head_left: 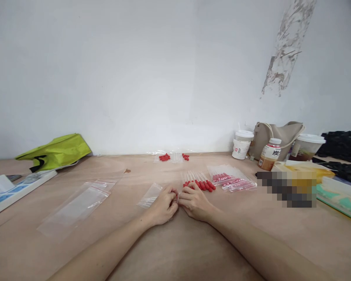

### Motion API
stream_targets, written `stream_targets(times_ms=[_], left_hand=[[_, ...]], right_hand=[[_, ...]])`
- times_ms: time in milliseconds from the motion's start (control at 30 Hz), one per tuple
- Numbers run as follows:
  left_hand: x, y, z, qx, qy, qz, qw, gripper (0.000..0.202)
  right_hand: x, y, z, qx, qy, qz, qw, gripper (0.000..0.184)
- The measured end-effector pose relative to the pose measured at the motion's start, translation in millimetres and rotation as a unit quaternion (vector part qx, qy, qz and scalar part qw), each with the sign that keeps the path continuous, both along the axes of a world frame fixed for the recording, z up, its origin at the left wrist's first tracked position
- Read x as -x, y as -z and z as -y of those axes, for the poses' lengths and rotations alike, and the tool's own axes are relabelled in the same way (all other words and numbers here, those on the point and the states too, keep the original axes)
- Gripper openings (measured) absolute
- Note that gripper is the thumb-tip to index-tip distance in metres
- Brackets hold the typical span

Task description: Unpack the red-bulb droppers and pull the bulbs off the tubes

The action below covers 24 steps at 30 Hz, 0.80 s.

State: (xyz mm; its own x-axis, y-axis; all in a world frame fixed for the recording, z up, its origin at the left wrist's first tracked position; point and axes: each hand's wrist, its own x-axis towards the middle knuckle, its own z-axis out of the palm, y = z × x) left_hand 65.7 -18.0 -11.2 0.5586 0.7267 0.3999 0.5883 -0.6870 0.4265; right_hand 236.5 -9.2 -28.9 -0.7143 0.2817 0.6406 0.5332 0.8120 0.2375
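My left hand (164,205) and my right hand (195,201) meet at the middle of the table, fingers curled and thumbs close together. Both pinch a small clear plastic bag (151,194), which sticks out beyond my left hand. Thin whitish streaks show in the bag, and a bit of red shows between my fingertips. Just beyond my right hand lies a row of thin clear sticks with red ends (205,185). To its right, filled clear bags with red contents (232,180) overlap in a pile. Flat clear zip bags (78,205) lie to the left.
By the wall lie red pieces (164,157) with clear plastic. On the right stand a white cup (241,145), a bottle (269,155), a grey bag (276,134) and another lidded cup (307,147). A yellow-green bag (57,150) and a power strip (20,191) occupy the left.
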Motion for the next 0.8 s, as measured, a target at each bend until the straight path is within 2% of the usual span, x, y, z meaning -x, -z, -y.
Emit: stream_targets(times_ms=[167, 300, 400, 533, 667, 800], left_hand=[[8.1, -4.6, -7.6, 0.049, -0.047, 0.050, 0.996, 0.020], [16.1, -15.7, -9.6, 0.031, -0.097, 0.069, 0.992, 0.020], [22.8, -19.8, -5.5, 0.064, -0.052, 0.033, 0.996, 0.021], [43.5, -16.6, -1.1, 0.115, 0.002, 0.017, 0.993, 0.019], [69.2, -8.3, -2.3, 0.127, 0.030, 0.010, 0.991, 0.033], [77.4, -1.4, -1.8, 0.149, 0.019, 0.037, 0.988, 0.041]], right_hand=[[-3.0, -3.1, 0.9, 0.027, -0.018, 0.027, 0.999, 0.023], [-7.6, -7.9, 5.8, 0.091, -0.024, 0.028, 0.995, 0.019], [-9.4, -10.6, 11.5, 0.168, -0.019, -0.015, 0.985, 0.011], [-5.3, -10.5, 15.1, 0.271, 0.039, -0.120, 0.954, 0.017], [4.1, -6.8, 13.2, 0.295, 0.081, -0.149, 0.940, 0.022], [12.6, -7.2, 14.0, 0.309, 0.105, -0.167, 0.930, 0.016]])
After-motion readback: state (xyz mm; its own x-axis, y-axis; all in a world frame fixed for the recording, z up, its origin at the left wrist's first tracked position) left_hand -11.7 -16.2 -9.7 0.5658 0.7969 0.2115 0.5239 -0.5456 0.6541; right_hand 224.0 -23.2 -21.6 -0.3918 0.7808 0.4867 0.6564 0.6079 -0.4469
